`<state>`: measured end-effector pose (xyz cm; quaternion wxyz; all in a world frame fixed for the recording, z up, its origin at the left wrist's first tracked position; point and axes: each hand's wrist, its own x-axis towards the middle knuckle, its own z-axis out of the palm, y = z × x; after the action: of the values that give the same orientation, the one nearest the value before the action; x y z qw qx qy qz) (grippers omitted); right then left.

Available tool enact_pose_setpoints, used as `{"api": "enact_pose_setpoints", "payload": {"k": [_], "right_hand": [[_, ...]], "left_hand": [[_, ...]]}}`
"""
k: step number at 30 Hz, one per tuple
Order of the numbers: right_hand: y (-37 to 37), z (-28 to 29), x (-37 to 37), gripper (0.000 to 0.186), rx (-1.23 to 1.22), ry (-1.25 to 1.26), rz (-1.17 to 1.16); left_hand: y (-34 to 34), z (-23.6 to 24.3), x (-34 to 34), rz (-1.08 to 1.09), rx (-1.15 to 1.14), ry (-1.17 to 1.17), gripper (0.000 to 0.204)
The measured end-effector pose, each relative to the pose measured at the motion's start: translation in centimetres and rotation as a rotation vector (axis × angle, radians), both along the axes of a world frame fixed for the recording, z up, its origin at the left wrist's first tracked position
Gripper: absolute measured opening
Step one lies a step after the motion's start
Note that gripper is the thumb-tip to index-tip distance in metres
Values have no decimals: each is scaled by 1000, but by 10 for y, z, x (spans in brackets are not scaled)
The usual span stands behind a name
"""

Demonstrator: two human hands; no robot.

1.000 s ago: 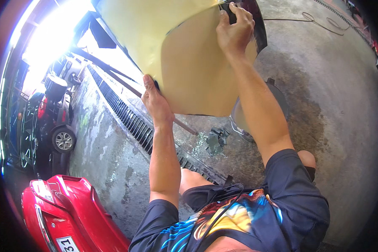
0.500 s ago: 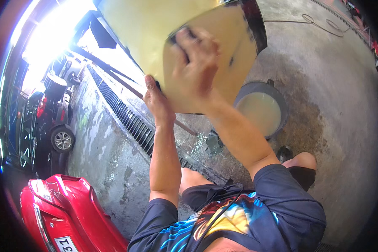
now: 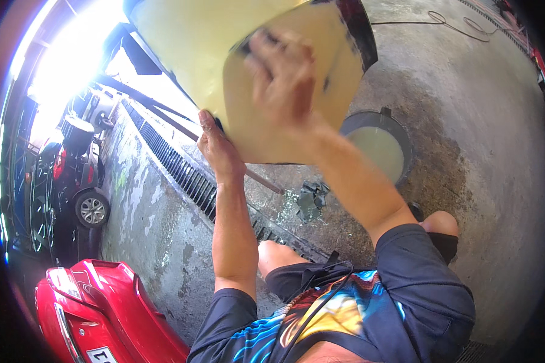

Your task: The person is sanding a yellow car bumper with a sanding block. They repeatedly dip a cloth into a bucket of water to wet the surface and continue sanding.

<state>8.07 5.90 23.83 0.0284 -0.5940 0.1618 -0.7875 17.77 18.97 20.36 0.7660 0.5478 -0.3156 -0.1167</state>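
Note:
A large curved panel [image 3: 181,42], pale yellow with dark edges and worn dark patches, is held up in front of me. My left hand [image 3: 221,151] grips its lower left edge, the thumb on the near face. My right hand [image 3: 284,78] is pressed to the panel's face with bent fingers, smeared by motion. Something dark shows at its fingertips; whether it is a pad, a sheet or a patch of the panel I cannot tell. A dark bucket [image 3: 407,145] of cloudy yellowish liquid stands on the floor behind my right forearm.
Dark greenish scraps [image 3: 310,202] lie on the wet concrete floor [image 3: 163,242]. A drain grate [image 3: 163,154] runs along the left. A thin bar [image 3: 263,181] sticks out below the panel. A red car part [image 3: 109,308] lies at lower left, with a dark car [image 3: 72,193] beyond. A hose [image 3: 448,21] curls far right.
The panel has shifted slightly left in view, along with my left hand. My right hand has stayed at about the same spot on its face, still blurred. More of the floor scraps shows.

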Motion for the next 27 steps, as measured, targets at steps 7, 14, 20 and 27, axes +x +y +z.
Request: {"api": "enact_pose_setpoints", "payload": {"k": [7, 14, 20, 27], "right_hand": [[5, -10, 5, 26, 51, -41, -8], [-52, -4, -11, 24, 202, -52, -86], [8, -27, -10, 29, 3, 78, 114], [-20, -22, -8, 30, 49, 36, 26]], "left_hand": [[3, 1, -2, 1, 41, -48, 67], [2, 1, 0, -19, 28, -5, 65], [1, 2, -3, -29, -2, 7, 66], [0, -2, 1, -35, 10, 16, 62]]}}
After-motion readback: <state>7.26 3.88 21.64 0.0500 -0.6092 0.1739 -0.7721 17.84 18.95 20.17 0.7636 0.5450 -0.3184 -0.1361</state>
